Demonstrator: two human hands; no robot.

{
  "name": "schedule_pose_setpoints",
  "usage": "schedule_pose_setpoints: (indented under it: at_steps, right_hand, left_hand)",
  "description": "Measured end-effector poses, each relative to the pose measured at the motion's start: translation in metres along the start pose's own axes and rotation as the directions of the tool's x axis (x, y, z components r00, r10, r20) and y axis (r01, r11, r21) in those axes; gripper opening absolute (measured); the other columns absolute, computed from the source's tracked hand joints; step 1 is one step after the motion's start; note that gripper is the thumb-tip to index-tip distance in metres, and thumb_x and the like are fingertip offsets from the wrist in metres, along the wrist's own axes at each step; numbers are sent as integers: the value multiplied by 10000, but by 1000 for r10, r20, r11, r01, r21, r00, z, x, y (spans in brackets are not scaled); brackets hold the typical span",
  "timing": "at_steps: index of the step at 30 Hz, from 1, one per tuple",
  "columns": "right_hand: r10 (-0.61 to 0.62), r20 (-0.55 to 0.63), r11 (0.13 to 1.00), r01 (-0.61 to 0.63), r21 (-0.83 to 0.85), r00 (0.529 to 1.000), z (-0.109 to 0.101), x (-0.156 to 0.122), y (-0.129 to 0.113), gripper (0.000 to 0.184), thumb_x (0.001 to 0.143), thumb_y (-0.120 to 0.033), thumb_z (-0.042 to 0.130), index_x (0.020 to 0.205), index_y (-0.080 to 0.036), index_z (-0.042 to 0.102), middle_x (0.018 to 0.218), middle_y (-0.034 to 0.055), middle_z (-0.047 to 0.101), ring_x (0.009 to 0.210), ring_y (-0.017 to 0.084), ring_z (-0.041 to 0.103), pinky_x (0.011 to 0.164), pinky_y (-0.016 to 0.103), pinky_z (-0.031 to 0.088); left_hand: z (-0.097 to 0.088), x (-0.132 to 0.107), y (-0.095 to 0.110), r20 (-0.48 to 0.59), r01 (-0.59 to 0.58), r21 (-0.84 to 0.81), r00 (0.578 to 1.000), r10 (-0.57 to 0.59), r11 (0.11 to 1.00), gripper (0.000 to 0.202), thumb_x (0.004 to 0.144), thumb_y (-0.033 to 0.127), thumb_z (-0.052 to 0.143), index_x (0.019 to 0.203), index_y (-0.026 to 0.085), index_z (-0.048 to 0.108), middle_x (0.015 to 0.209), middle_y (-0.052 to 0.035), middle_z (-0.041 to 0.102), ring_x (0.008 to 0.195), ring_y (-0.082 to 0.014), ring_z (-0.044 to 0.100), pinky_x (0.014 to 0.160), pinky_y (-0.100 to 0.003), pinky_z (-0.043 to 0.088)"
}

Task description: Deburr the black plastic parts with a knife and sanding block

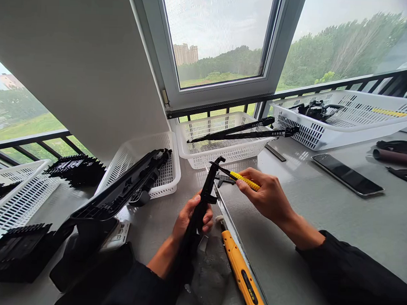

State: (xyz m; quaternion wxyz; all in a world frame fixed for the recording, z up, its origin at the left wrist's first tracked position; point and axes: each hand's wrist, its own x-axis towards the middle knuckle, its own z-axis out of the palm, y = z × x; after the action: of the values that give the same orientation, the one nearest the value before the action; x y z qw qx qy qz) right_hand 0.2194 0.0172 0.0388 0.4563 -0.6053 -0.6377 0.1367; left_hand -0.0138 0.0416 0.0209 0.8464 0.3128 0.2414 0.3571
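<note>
My left hand (191, 218) is wrapped around a long black plastic part (207, 184), which it holds up at a slant with the hooked end away from me. In my right hand (269, 196) is a slim knife with a ribbed yellow handle (246, 180), pinched between thumb and fingers. Its thin dark blade points left, at the part's upper end; whether it touches cannot be told. A small black piece (225, 180) lies on the grey table behind the part. Close below the hands is an orange-yellow handheld tool (240, 271) with a dark panel on its grip.
White baskets hold black parts: a middle one (220, 160), a left one (173, 187), a right one (325, 142) and one far left (15, 207). Long black mouldings (110, 193) jut toward me at left. A phone (347, 173) lies at right. Windows and a railing stand behind.
</note>
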Motion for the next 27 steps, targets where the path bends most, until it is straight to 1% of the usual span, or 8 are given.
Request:
schedule_pose_setpoints:
  at_steps: [4,7,10,15,19,21,24,27]
  right_hand:
    - [-19,32,1000,19,-3,999,1,0,0,254,978,-423,609,890,-202,697,744,0,701,624,152,584,602,264,392]
    - [-24,23,1000,24,-3,999,0,0,1,252,971,-424,615,900,-200,704,746,1,701,638,158,599,620,268,401]
    - [4,-5,1000,-4,3,1000,1,0,4,252,971,-420,608,906,-197,707,763,12,713,676,173,623,628,271,410]
    - [-17,40,1000,17,-5,999,2,-1,4,248,975,-414,611,881,-203,701,690,-17,656,578,144,527,579,268,374]
    - [7,5,1000,-7,4,1000,3,-1,2,249,977,-416,603,880,-203,688,741,5,693,620,158,571,590,272,379]
    - [1,32,1000,-1,10,999,4,-2,0,249,975,-415,606,857,-207,674,715,-5,670,596,150,541,574,269,366]
    - [-35,107,999,32,33,994,7,-4,-4,226,967,-401,614,854,-212,666,706,-20,661,573,138,515,574,264,367]
    - [-17,91,999,13,52,996,8,-5,-4,211,962,-404,614,896,-212,674,747,-10,689,633,156,573,624,270,410]
  left_hand:
    - [1,0,0,-4,-7,-12,1000,7,1000,374,851,483,793,928,212,546,579,70,543,417,-86,434,392,-155,364]
    - [0,-1,-1,-6,-15,-19,1000,15,1000,364,867,472,781,865,215,524,596,65,549,424,-83,449,399,-157,369]
    - [-3,0,-2,3,-11,-25,1000,11,1000,322,900,460,746,891,216,536,594,64,553,421,-86,453,411,-161,375]
    - [-8,1,-2,11,-5,-34,1000,6,999,307,933,477,701,916,213,545,560,58,545,411,-91,458,426,-164,372]
    - [-8,1,-2,15,3,-33,1000,-3,999,298,947,469,686,894,218,535,568,49,561,423,-96,492,444,-166,382]
    - [-9,2,-1,20,9,-27,1000,-9,1000,319,934,486,692,876,217,529,558,52,554,408,-93,480,435,-168,371]
    - [-8,4,-1,26,10,-7,1000,-9,1000,362,912,530,695,857,215,525,538,59,537,386,-87,459,420,-169,352]
    - [-6,4,-1,32,2,34,999,-3,999,363,912,544,689,886,215,538,539,61,545,389,-91,466,415,-170,354]
